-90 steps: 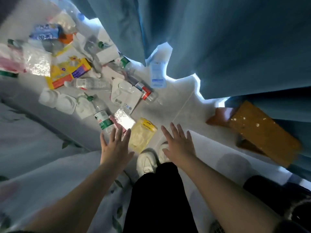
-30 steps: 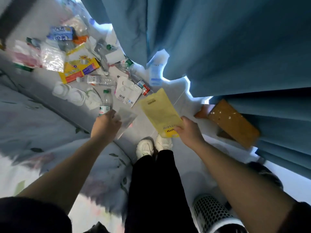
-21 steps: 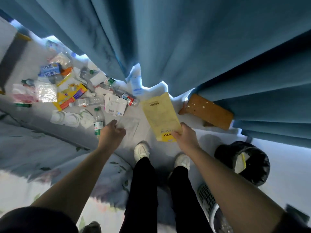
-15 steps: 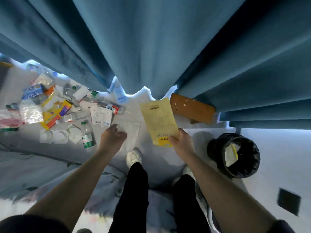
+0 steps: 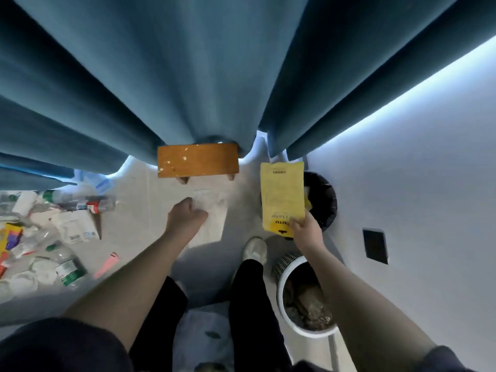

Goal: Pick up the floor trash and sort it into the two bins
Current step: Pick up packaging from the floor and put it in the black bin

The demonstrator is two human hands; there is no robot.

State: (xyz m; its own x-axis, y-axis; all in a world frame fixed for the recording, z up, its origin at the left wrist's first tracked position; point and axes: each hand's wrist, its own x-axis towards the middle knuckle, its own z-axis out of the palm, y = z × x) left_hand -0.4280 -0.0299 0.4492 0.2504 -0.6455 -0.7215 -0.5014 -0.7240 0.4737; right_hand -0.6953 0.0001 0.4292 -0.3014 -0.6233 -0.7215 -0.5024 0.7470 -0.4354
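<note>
My right hand [image 5: 304, 230] grips the lower end of a flat yellow pouch [image 5: 282, 194], held upright just in front of the black-lined bin [image 5: 326, 200]. My left hand [image 5: 186, 216] is closed on a clear plastic bag [image 5: 212, 218] that hangs over the floor at centre. A white perforated bin [image 5: 288, 264] with brownish contents stands near my right foot. Floor trash [image 5: 64, 232] of bottles, white packets and coloured wrappers lies at the left.
Blue curtains [image 5: 188, 76] hang ahead. A small wooden stool [image 5: 197, 159] stands at the curtain's foot. A white wall [image 5: 416, 210] with a dark socket plate [image 5: 375, 245] is on the right. A pink strip [image 5: 107, 264] lies on the floor.
My view has swung right from the trash pile to the two bins. Both hands carried their items along; the yellow pouch now sits in front of the black-lined bin.
</note>
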